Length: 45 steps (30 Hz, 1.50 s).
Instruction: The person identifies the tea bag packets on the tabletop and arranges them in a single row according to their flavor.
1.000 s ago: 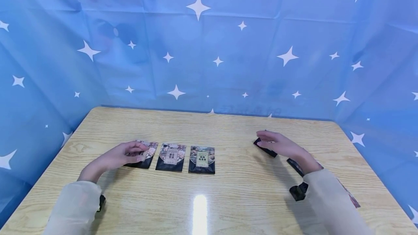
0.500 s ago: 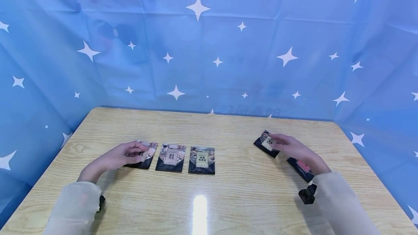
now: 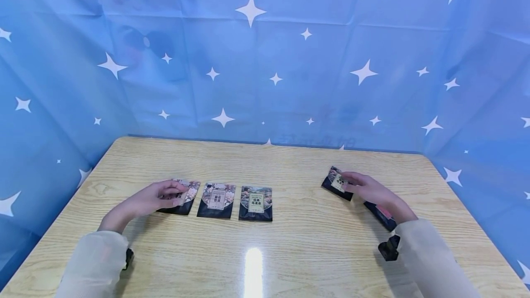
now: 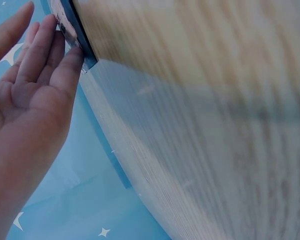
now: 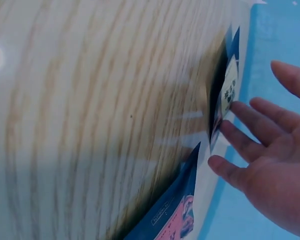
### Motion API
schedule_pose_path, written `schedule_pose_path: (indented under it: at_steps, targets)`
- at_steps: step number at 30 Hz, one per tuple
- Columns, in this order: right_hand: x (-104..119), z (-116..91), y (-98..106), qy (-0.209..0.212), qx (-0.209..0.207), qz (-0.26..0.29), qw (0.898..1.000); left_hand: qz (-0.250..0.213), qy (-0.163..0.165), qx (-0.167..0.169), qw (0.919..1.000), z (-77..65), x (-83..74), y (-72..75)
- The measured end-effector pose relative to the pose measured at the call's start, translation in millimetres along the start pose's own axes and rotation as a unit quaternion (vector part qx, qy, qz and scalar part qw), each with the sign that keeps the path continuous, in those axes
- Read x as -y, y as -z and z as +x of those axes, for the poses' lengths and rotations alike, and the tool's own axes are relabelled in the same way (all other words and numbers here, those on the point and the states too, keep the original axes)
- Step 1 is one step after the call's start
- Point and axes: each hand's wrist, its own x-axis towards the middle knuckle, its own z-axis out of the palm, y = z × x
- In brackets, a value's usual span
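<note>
My left hand (image 3: pixel 151 200) rests on the leftmost floral sachet (image 3: pixel 190 192), partly covering it. In the left wrist view the fingers (image 4: pixel 45 55) are extended and touch that sachet. Beside it lie a second floral sachet (image 3: pixel 216 200) and a sachet with a pale green label (image 3: pixel 256 203). At the right, my right hand (image 3: pixel 370 191) touches a tilted dark sachet with a pale label (image 3: pixel 336 183); the right wrist view shows straight fingertips (image 5: pixel 229 127) against its face, the thumb apart. Under the right wrist lies a sachet with a pink label (image 3: pixel 383 215), partly hidden.
Everything lies on a wood-grain table (image 3: pixel 298 252), with a bright light reflection near its front. Blue cloth with white stars (image 3: pixel 265 59) hangs behind and beside it. A dark wrist-worn device (image 3: pixel 389 248) shows at the right cuff.
My right hand has shifted right and slightly nearer, uncovering more of the pale-labelled sachet and the pink-labelled one. The arm now hides a sachet edge seen farther right. My left hand stays put.
</note>
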Motion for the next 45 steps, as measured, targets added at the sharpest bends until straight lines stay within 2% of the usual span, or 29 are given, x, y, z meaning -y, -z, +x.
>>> schedule_pose_path:
  at_steps: [9, 20, 29, 40, 45]
  targets:
    - [1, -1, -8, 0.001, 0.01, 0.007, 1.0, -0.003, 0.003, -0.001, 1.0, -0.4, 0.4, -0.9]
    - [10, 3, -20, 0.057, 0.04, -0.015, 0.997, 0.001, -0.003, -0.001, 1.0, -0.4, 0.0, -0.5]
    - [22, 4, -37, 0.109, 0.06, -0.055, 0.991, 0.006, -0.002, -0.002, 1.0, 0.2, -0.3, 0.1]
    - [36, 9, -58, 0.146, 0.107, -0.053, 0.982, 0.011, -0.001, -0.001, 0.9999, 0.8, -0.1, 0.8]
    - [41, 10, -67, 0.148, 0.113, -0.058, 0.981, 0.005, -0.007, 0.001, 1.0, 1.1, 1.5, -0.1]
